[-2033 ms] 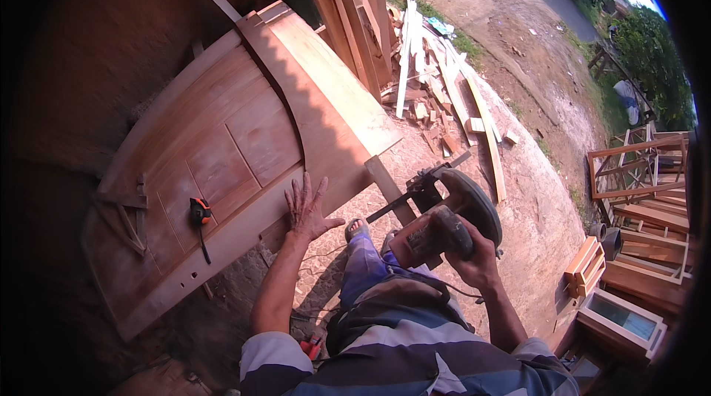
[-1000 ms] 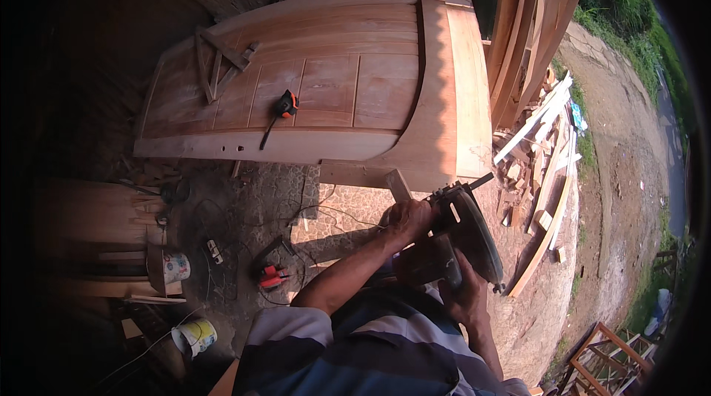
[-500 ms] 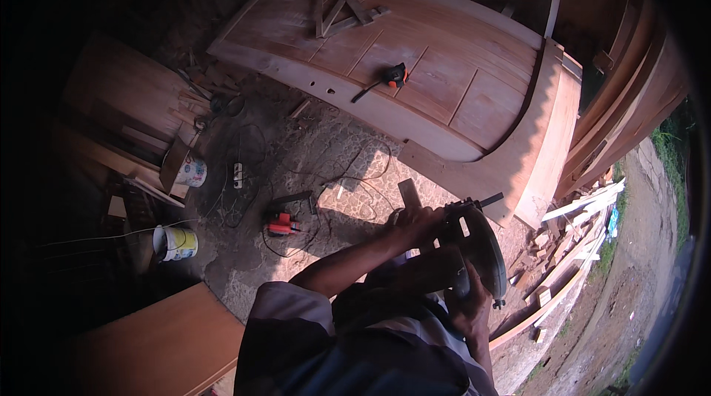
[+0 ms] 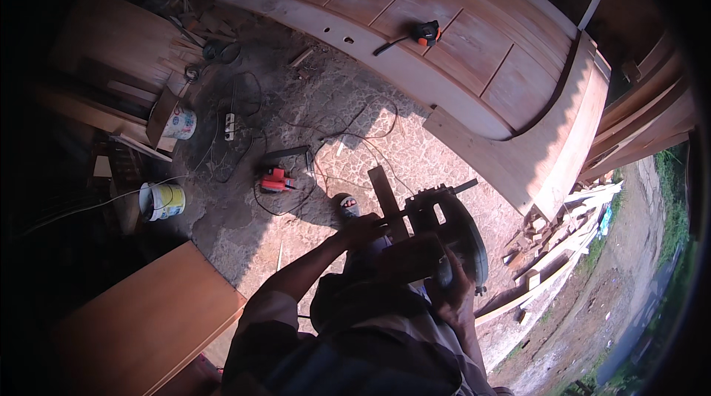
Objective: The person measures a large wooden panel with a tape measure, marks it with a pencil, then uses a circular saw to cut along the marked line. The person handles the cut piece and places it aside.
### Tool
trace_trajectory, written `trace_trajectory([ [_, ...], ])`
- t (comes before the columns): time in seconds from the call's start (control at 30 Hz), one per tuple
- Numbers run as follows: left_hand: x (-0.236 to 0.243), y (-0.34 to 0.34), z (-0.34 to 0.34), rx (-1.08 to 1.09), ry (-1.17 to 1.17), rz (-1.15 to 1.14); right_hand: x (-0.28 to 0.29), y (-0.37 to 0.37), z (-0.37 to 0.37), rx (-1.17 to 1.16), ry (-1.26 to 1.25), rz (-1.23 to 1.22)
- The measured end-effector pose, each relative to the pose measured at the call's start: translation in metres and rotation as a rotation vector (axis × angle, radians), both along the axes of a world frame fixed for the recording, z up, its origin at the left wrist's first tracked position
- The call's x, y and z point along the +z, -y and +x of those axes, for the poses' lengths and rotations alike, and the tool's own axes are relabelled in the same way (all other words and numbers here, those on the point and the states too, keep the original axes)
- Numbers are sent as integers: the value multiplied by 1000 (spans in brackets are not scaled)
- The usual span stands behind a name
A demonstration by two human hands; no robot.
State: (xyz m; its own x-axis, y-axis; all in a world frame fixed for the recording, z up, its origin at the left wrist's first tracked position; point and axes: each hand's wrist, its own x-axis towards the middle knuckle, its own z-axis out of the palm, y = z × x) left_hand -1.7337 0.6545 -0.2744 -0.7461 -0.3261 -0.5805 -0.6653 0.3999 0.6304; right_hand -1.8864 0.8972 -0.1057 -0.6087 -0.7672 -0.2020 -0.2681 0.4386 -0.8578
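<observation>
In front of my body, my right hand (image 4: 453,288) grips the near right side of a dark power tool (image 4: 465,237) with a slotted plate and curved edge, which looks like a circular saw. A short bar juts from its far end. To its left my left hand (image 4: 363,231) is closed beside a narrow wooden strip (image 4: 384,192). Something thin and dark runs from its fingers toward the tool; shadow hides what it is. A dark brown block-like piece (image 4: 411,257) covers part of the tool's near side.
A large panelled wooden door (image 4: 415,70) lies beyond, with a black and orange tape measure (image 4: 426,33) on it. A red power tool (image 4: 275,180) and cords lie on the floor. Two buckets (image 4: 169,201) and a brown board (image 4: 148,318) are at left; wood offcuts (image 4: 537,270) at right.
My left hand has moved off the tool's far side, leftward and nearer me. The tool has shifted left in the picture. My view has tilted down, and a sandalled foot now shows.
</observation>
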Motion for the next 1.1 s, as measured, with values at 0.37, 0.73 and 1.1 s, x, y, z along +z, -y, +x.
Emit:
trace_trajectory([
  [0.37,-24,110,169,-57,133,159,-59,114,15,-15,158,-27],
  [0.73,-197,110,399,1375,315,518,-205,216,35,287,-343,241],
  [1.1,-508,147,436,1317,623,450,-286,238,67,503,-513,541],
])
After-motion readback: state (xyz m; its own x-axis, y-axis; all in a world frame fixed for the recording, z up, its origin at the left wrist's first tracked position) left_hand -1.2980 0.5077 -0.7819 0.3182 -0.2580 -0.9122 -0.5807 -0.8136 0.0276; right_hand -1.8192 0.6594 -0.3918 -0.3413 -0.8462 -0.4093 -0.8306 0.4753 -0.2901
